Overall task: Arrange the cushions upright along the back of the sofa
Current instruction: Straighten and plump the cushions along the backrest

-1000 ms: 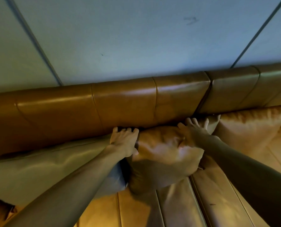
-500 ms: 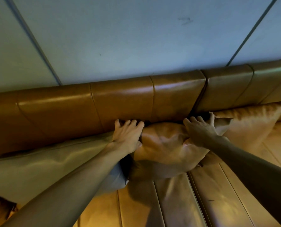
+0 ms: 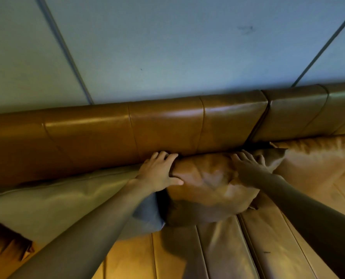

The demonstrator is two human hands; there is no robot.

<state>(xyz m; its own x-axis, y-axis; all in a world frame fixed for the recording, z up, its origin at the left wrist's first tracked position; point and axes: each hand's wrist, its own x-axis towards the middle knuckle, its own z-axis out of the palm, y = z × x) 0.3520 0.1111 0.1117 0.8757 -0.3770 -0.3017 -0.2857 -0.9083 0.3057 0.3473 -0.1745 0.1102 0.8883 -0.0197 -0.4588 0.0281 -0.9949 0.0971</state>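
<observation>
A tan cushion [image 3: 208, 190] leans against the brown leather sofa back [image 3: 163, 129] in the middle. My left hand [image 3: 157, 172] grips its top left corner, thumb on the front face. My right hand [image 3: 248, 168] presses on its top right edge, fingers spread over the top. A long pale grey-green cushion [image 3: 52, 202] stands against the sofa back to the left, partly under my left forearm. A golden cushion [image 3: 314, 160] stands upright to the right, touching the tan one.
The ribbed leather seat [image 3: 218, 254] runs along the bottom. A dark brown fringed item [image 3: 4, 238] shows at the lower left edge. A pale blue panelled wall [image 3: 167, 47] rises directly behind the sofa back.
Both hands have stayed on the tan cushion's top and pushed it closer against the sofa back. The left thumb has come round onto the cushion's front.
</observation>
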